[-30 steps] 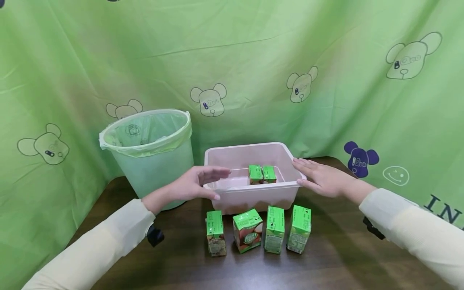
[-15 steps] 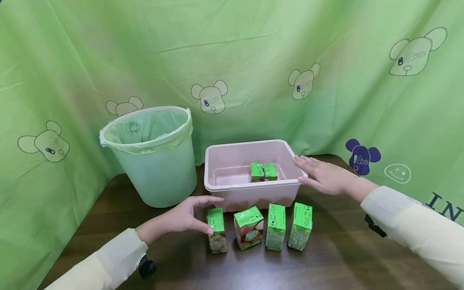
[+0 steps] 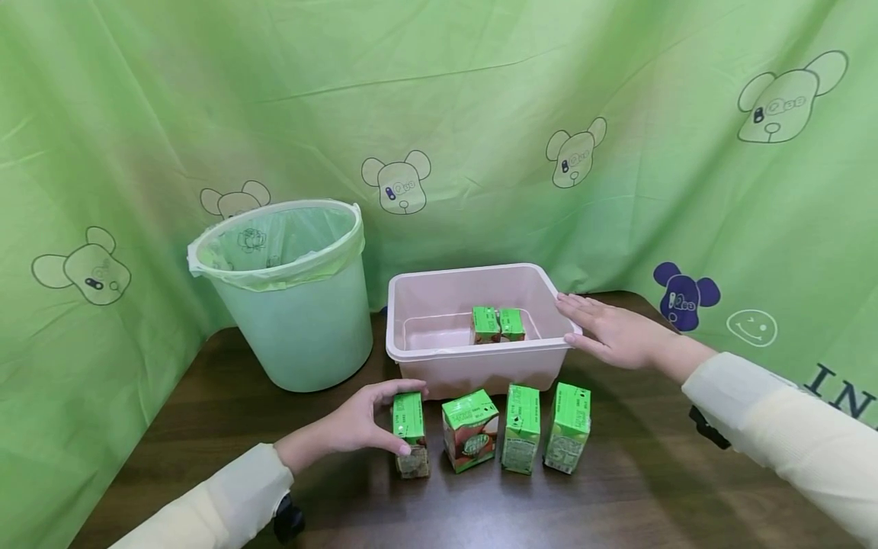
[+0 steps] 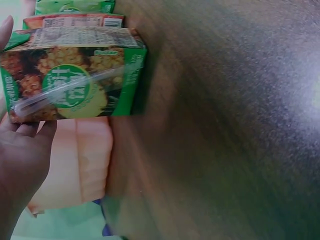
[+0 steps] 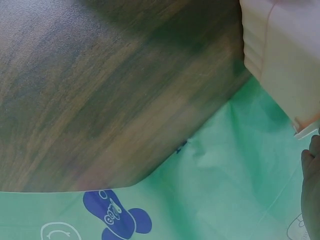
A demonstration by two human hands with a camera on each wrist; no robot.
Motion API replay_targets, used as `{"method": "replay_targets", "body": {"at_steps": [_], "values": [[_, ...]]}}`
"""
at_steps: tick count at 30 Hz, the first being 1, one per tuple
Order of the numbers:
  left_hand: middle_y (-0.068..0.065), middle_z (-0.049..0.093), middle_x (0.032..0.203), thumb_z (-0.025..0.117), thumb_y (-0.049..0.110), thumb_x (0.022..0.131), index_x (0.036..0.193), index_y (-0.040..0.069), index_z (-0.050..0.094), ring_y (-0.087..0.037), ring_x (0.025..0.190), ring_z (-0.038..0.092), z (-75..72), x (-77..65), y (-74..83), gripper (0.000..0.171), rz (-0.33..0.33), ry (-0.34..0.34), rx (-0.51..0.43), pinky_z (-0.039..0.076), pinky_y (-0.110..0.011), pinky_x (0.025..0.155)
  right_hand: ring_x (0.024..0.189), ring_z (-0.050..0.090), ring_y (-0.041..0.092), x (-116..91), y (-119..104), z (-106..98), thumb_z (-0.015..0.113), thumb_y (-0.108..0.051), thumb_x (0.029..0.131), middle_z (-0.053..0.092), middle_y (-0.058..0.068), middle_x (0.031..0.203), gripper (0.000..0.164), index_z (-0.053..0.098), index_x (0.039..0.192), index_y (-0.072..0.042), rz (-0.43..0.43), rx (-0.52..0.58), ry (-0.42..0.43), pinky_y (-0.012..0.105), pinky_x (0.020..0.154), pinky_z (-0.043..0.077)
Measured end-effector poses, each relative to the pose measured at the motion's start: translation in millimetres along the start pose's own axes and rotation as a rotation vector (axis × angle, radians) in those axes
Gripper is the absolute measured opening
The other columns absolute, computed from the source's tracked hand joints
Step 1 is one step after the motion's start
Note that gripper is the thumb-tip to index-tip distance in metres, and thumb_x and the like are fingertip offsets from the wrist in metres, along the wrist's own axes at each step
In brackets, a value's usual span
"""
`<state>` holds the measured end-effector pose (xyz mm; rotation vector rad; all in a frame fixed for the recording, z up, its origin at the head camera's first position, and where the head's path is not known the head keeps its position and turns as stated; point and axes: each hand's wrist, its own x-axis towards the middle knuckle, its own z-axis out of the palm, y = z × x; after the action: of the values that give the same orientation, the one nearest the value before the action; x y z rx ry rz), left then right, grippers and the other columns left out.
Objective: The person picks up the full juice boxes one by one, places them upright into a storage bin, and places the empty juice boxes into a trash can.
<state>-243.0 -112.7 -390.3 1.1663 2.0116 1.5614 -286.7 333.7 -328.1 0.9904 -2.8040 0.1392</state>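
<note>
My left hand (image 3: 357, 422) is around the leftmost juice box (image 3: 410, 421), thumb at its near face and fingers at its far side. In the left wrist view this juice box (image 4: 70, 82) shows a pineapple print, green ends and a wrapped straw on its side. It stands upright on the table. My right hand (image 3: 613, 329) lies with straight fingers along the right rim of a pale pink plastic bin (image 3: 480, 370). Two green-topped juice boxes (image 3: 486, 326) are inside the bin, side by side.
Three more upright juice boxes, a red-brown one (image 3: 471, 433), a green one (image 3: 521, 431) and another green one (image 3: 568, 428), line up before the bin. A lined trash can (image 3: 309, 328) stands back left on the wooden table (image 3: 466, 511). A green curtain (image 3: 480, 99) hangs behind.
My left hand has moved down from the bin's left front corner to the leftmost juice box and brought thumb and fingers to its sides. The right hand keeps its place at the rim.
</note>
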Motion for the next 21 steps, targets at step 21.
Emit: {"method": "replay_targets", "body": {"at_steps": [21], "values": [[-0.021, 0.057, 0.129, 0.083, 0.008, 0.075, 0.136, -0.002, 0.05, -0.019, 0.107, 0.059, 8.0, 0.6, -3.0, 0.071, -0.032, 0.072, 0.084, 0.05, -0.038, 0.09, 0.14, 0.025, 0.041, 0.0, -1.6, -1.4, 0.048, -0.035, 0.102, 0.029, 0.022, 0.154, 0.061, 0.034, 0.148, 0.003, 0.011, 0.003, -0.009, 0.054, 0.111, 0.026]]}}
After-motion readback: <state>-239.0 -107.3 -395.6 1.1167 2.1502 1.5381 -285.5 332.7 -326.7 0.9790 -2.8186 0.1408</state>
